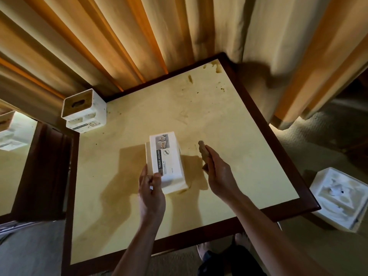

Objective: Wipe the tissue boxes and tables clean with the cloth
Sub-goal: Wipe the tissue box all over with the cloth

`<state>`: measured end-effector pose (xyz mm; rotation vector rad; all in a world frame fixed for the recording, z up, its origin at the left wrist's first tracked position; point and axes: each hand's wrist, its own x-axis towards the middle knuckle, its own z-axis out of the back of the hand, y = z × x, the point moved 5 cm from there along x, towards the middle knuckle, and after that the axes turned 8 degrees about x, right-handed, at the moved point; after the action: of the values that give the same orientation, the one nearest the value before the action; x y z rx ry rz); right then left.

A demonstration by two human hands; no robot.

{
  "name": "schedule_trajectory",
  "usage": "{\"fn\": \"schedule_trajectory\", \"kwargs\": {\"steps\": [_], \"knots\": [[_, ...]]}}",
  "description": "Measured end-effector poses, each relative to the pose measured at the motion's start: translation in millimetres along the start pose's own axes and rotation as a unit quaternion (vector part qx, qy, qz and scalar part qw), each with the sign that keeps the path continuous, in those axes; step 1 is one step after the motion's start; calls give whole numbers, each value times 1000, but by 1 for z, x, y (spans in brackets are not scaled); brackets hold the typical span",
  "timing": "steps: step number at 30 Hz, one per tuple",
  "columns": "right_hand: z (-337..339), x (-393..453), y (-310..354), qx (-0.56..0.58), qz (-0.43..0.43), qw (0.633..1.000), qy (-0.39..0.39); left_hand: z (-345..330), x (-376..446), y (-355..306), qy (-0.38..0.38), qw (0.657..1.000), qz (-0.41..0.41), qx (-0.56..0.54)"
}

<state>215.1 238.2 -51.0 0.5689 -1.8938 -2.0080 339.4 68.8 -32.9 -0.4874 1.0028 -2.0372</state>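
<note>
A white tissue box (166, 158) with a "TISSUE HOLDER" label is tilted over the middle of the cream table (229, 126). My left hand (151, 194) grips its near end. My right hand (217, 174) is just right of the box, closed around a bunched brown cloth (204, 150) that sticks out above the fingers. A second white tissue box (84, 110) stands at the table's far left corner. A third tissue box (340, 198) lies on the floor to the right of the table. Brown stains mark the tabletop near its far corner.
Yellow curtains (139, 36) hang close behind the table. The table has a dark wooden rim (278, 124). A mirror (14, 156) in a dark frame stands at the left. Carpet (318, 156) lies to the right, and my bare feet (203, 251) show under the near edge.
</note>
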Motion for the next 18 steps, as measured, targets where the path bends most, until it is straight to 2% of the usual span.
{"fn": "schedule_trajectory", "kwargs": {"steps": [6, 8, 13, 18], "knots": [[1, 0, 11, 17, 12, 1000, -17, -4, -4, -2, 30, 994, 25, -99], [1, 0, 15, 21, 15, 999, -25, -3, -3, -1, 35, 994, 19, -101], [-2, 1, 10, 27, -12, 999, -38, 6, 3, 7, 12, 1000, 22, -9], [-7, 1, -4, 58, -45, 996, -45, 8, 26, -40, 33, 985, -85, 145]]}}
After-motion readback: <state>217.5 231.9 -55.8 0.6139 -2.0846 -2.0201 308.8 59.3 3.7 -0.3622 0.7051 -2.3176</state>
